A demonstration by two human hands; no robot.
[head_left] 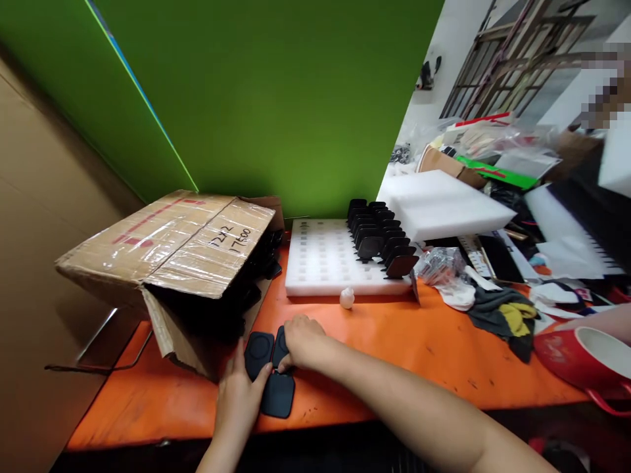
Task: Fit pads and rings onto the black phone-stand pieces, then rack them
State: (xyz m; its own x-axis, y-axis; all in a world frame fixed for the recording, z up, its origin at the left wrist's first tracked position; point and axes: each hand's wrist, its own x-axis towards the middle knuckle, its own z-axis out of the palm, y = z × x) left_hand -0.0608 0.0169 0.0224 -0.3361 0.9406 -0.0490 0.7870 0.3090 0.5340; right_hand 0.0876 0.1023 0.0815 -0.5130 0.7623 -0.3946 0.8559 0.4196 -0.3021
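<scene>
Well, left hand (236, 396) and right hand (304, 343) clamp black panels (259, 353) on the orange tabletop (365, 351) by a green wall (296, 98).

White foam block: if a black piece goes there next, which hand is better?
Probably the right hand. It looks closer to the foam block. The left hand is farther away, beside the cardboard box. Both are touching black pieces.

A small assembly workshop: an orange-covered counter (384, 351), a scrawled cardboard carton (172, 246), foam tray (320, 256) of black parts (369, 246), piled packaging.
</scene>
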